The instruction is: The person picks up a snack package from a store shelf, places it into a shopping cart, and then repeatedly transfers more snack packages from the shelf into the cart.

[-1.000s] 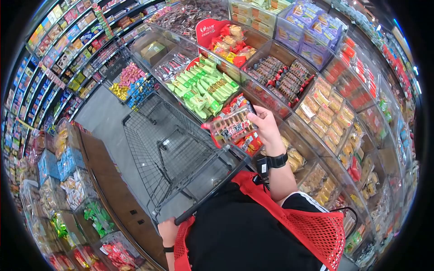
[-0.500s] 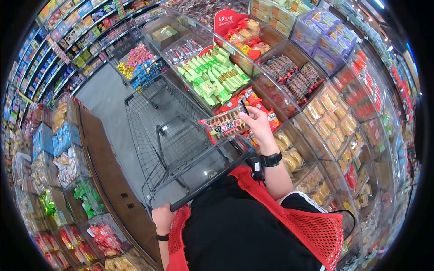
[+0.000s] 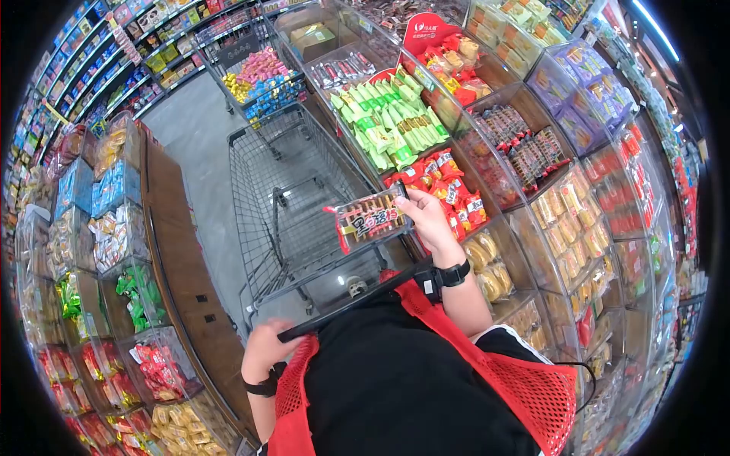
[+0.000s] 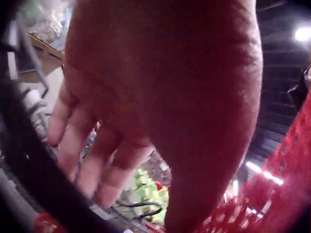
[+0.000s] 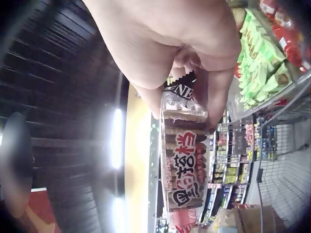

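My right hand pinches one end of a clear packet of sandwich biscuits with black and red lettering, held above the near end of the shopping cart. In the right wrist view, thumb and fingers grip the crimped end of the packet, and its rows of biscuits show through the film. My left hand is at the left end of the cart's black handle. In the left wrist view the fingers of that hand are extended, with nothing held against the palm.
The wire shopping cart stands in front of me on the grey floor. Sloping bins at right hold green packets, red packets and dark biscuit packs. A wooden counter with snack bins lines the left.
My left hand has loosened from the cart handle and its fingers have straightened. The biscuit packet stays in my right hand, its printed face turned slightly. My view has shifted toward the left.
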Tool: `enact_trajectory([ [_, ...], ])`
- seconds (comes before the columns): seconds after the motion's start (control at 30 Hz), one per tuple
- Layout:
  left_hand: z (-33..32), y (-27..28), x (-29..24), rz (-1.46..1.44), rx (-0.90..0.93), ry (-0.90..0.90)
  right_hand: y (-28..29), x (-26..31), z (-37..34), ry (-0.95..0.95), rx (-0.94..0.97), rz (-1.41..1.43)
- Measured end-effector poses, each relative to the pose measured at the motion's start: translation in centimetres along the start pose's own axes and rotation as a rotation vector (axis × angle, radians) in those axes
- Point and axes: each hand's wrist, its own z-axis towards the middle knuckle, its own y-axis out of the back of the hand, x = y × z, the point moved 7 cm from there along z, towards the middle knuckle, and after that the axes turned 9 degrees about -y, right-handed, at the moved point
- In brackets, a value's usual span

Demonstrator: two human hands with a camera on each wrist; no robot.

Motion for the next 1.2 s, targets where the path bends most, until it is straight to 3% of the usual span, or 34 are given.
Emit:
enact_trajectory([
  [0.07,2.6,3.0,-3.2,-0.042,-0.059,-0.133,-2.0,0.1,-0.7,0.008,0.063,-0.011],
  [0.13,5.2,3.9,-5.9,-0.470,-0.178,-0.282,-4.3,0.7,-1.7,-0.012,0.152,-0.007],
  [0.2,7.7,2.7,-7.0,-1.022,-0.265,-0.246,-5.6,-0.1,-2.1,-0.048,0.157,-0.073],
  [0.3,10.0,0.0,-5.3,-1.113,-0.254,-0.067,-7.0,-0.9,-2.9,-0.089,0.203,-0.134],
  [0.4,10.2,-1.3,-4.2,-1.034,-0.234,0.115,-6.8,-1.7,-3.4,-0.104,0.218,-0.152],
  [0.5,10.1,-1.2,-5.1,-1.130,-0.258,0.033,-6.4,-2.0,-3.9,-0.117,0.213,-0.150],
  [0.8,10.1,-3.0,-3.4,-1.030,-0.271,0.085,-5.5,-3.5,-3.4,-0.191,0.277,-0.264],
  [1.0,11.3,-3.5,-4.1,-0.904,-0.144,0.159,-4.5,-4.3,-2.5,-0.184,0.320,-0.347],
  [1.1,10.9,-2.3,-5.3,-0.481,-0.101,-0.054,-3.4,-2.7,-1.1,-0.090,0.283,-0.601],
  [1.13,10.3,-1.5,-5.6,-0.416,-0.204,-0.079,-2.7,-1.9,-0.4,-0.097,0.218,-0.694],
  [1.17,9.8,-1.6,-5.0,-0.293,-0.164,-0.058,-1.9,-0.9,0.7,-0.043,0.138,-0.856],
  [1.2,8.9,-1.3,-4.0,-0.171,-0.121,-0.035,-1.1,-0.5,1.9,-0.006,0.122,-0.724],
])
